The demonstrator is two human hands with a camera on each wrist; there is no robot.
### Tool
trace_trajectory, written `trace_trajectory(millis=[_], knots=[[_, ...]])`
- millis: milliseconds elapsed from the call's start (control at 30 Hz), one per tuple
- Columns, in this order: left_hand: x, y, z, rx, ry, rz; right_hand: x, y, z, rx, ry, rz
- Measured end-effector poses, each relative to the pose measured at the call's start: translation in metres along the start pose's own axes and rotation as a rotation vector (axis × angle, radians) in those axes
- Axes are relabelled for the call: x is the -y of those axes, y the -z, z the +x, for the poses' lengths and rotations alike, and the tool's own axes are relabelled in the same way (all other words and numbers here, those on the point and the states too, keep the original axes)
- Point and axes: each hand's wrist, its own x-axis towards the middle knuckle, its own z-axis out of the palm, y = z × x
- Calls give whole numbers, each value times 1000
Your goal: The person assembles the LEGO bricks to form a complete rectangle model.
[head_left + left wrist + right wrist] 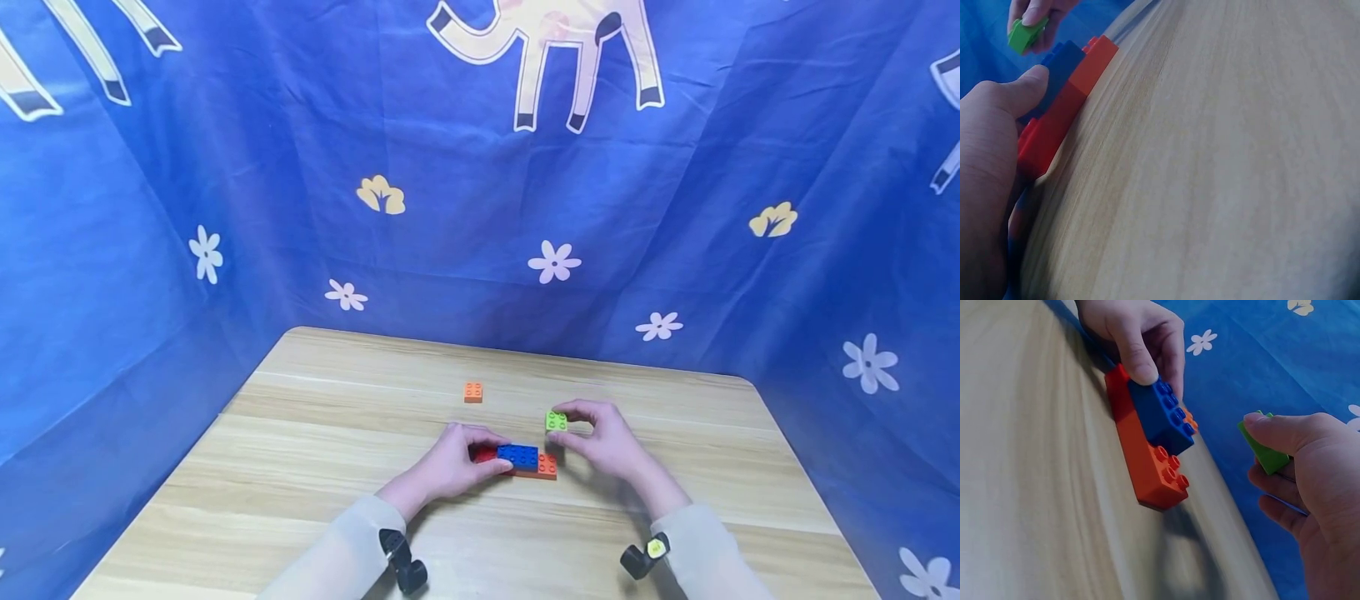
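Observation:
My left hand grips a joined row of toy building bricks at its left part, thumb on the near side. A red brick and an orange brick lie end to end as the lower layer. Across their meeting point sits a blue brick on top, leaving studs bare at both ends. Just right of and beyond this row, my right hand pinches a lime green brick between thumb and fingers. The green brick is apart from the row, and its studs face up in the head view.
A small orange brick lies by itself on the wooden table, beyond the left hand. Blue cloth with animal and flower prints hangs along the table's back and sides.

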Motion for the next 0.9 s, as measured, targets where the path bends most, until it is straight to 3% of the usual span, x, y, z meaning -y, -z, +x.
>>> trace_trajectory(millis=[633, 900], knots=[[0, 0, 1, 5, -11, -4, -9, -14, -20, 48, -25, 98], [0, -1, 1, -1, -28, -1, -18, -23, -27, 47, 3, 78]])
